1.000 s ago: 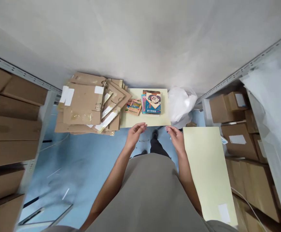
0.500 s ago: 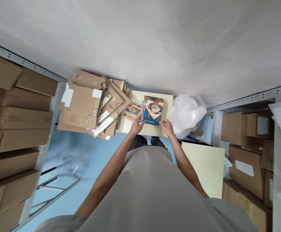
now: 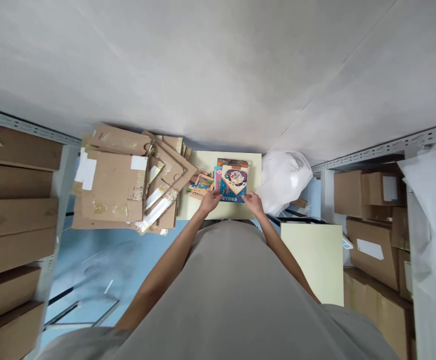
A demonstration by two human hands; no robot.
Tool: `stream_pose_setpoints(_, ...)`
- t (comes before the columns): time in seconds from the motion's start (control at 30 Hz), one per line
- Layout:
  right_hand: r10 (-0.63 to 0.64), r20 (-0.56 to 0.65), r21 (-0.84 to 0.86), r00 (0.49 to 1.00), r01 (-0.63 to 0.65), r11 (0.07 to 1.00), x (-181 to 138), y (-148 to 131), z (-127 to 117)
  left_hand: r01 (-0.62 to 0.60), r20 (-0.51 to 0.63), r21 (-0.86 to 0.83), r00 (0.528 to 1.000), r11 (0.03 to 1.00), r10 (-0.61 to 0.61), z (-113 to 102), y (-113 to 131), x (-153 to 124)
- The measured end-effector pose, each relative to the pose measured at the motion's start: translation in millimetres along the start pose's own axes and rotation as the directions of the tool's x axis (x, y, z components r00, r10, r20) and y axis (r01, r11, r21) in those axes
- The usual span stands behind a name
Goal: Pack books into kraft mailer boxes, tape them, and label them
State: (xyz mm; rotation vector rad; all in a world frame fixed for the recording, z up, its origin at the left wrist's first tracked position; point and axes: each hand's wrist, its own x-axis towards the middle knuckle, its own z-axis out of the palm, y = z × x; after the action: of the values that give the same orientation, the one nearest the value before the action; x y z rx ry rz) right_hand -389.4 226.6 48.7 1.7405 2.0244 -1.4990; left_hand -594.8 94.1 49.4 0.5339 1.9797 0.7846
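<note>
A blue-and-cream book (image 3: 234,181) with a round picture on its cover lies on a small pale yellow table (image 3: 194,160). My left hand (image 3: 210,201) is closed on its near left corner. At the near right corner my right hand (image 3: 253,203) pinches the same book between thumb and fingers. Under the book, the edges of a pink book (image 3: 217,175) and a darker orange-brown one (image 3: 233,162) stick out. Colourful printed booklets (image 3: 200,185) lie just left of my left hand, partly overlapped by cardboard.
Flattened cardboard boxes (image 3: 116,185) are piled on the table's left. A white plastic bag (image 3: 285,177) stands right of the books. Shelves of cartons flank both sides (image 3: 19,217), and a pale yellow panel (image 3: 311,255) is at lower right. Behind the table rises a grey wall (image 3: 218,75).
My view has shifted, so the table and books appear slightly lower and further left. Both hands are still at the near corners of the blue-and-cream book.
</note>
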Motion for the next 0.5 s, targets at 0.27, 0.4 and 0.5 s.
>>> stream_pose_setpoints(0.27, 0.049, -0.093, -0.033, 0.994, -0.052, 0.998, -4, -11, 14, 0.004, -0.083, 0.093, 0.997, 0.996, 0.004, -31, -12, 16)
stream_pose_setpoints(0.4, 0.045, -0.118, -0.034, 0.992, -0.05, 0.998, -9, -17, 16, 0.07, -0.248, 0.32, 0.969, 0.945, 0.013, -50, -26, 24)
stream_pose_setpoints(0.5, 0.048, -0.138, -0.027, 0.989, -0.052, 0.998, -16, -22, 19, 0.096, -0.228, 0.475, 0.973, 0.875, 0.017, -56, -36, 28)
